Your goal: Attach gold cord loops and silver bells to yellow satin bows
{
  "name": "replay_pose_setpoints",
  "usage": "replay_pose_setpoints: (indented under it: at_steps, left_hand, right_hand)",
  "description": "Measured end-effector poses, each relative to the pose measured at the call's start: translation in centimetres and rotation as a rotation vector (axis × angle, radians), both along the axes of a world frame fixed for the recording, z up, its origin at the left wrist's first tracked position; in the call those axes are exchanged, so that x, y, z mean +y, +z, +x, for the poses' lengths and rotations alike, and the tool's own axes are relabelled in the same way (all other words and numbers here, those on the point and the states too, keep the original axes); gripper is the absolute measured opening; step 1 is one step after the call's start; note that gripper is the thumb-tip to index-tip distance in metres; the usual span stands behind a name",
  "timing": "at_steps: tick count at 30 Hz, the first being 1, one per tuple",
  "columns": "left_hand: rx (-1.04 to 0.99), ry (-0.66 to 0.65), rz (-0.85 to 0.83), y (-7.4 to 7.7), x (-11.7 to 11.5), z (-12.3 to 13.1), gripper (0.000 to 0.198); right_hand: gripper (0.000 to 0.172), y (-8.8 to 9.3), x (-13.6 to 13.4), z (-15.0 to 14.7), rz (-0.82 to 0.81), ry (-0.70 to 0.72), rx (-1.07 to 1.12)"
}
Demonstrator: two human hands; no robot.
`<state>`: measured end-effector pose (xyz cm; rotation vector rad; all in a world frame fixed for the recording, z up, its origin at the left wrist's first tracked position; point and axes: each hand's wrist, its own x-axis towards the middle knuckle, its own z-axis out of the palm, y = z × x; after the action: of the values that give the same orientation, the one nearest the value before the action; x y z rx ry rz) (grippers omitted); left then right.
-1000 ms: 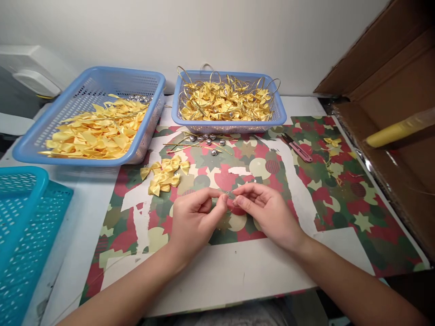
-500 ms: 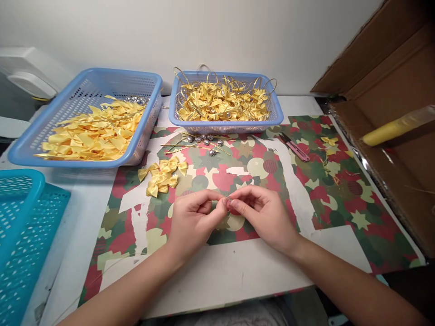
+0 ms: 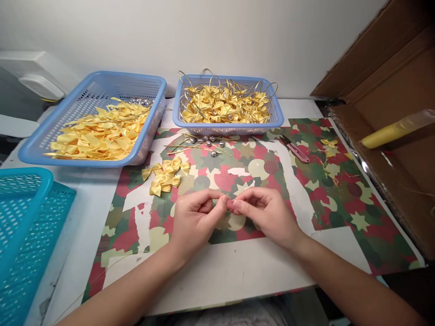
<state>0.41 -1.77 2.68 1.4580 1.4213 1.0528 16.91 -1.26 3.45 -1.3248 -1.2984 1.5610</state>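
Note:
My left hand (image 3: pixel 200 217) and my right hand (image 3: pixel 268 215) meet over the middle of the patterned paper (image 3: pixel 251 163). Thumb and forefinger are pinched on each, with the tips almost touching. Whatever lies between the fingertips is too small to make out. Beyond my left hand is a small pile of yellow ribbon bows (image 3: pixel 166 175). Farther back lie several silver jingle bells (image 3: pixel 214 154) and thin gold wire ties (image 3: pixel 180 146).
A blue basket (image 3: pixel 71 163) holds yellow bows and bells; another blue basket (image 3: pixel 227 129) holds bows with gold loops. A teal basket (image 3: pixel 50 217) stands at left. Right lie a pink-handled cutter (image 3: pixel 299 153), a loose bow (image 3: pixel 329 143) and a cardboard box (image 3: pixel 384 86).
My fingertips have drawn slightly apart, both hands still pinched. The whole view has shifted a little, with the baskets appearing farther right.

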Motion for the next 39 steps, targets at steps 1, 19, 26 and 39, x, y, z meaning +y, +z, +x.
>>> replay_pose_setpoints:
  at_steps: [1, 19, 26, 39]
  left_hand:
    - [-0.001, -0.005, 0.010, -0.02, -0.01, 0.00, 0.022]
    - [0.008, -0.023, 0.015, 0.14, -0.14, -0.01, 0.025]
    - [0.010, -0.028, 0.015, 0.03, -0.07, -0.02, 0.025]
    - [-0.007, -0.028, -0.060, 0.10, -0.07, -0.03, 0.027]
  right_hand:
    - [0.022, 0.06, 0.13, 0.07, -0.066, 0.007, 0.076]
    - [0.025, 0.10, 0.44, -0.01, -0.254, 0.004, 0.238]
    - [0.027, 0.31, 0.48, -0.09, -0.247, -0.002, 0.210]
    - [0.026, 0.24, 0.38, -0.15, -0.212, -0.007, 0.175]
